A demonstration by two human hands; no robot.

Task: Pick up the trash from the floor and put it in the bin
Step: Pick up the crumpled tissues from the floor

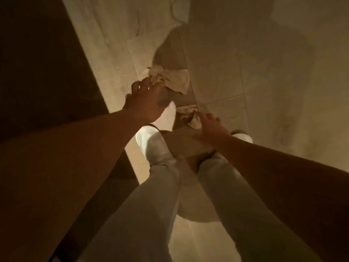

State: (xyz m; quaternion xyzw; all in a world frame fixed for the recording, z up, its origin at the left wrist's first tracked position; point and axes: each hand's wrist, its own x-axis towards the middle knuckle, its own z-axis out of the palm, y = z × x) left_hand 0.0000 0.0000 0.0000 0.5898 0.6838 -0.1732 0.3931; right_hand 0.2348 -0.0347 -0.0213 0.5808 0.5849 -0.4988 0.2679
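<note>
At frame centre my left hand, fingers spread apart, touches the larger crumpled paper; my right hand pinches the smaller paper on the floor.

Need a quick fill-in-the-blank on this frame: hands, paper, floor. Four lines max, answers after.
1. The left hand touches the ____ of the two crumpled papers, the larger crumpled paper.
2. The right hand pinches the smaller crumpled paper, which lies nearer the person's ____.
3. Both papers lie on a ____ floor.
4. The number of bins in view is ____.

Answers: larger; shoes; tiled; zero
</note>
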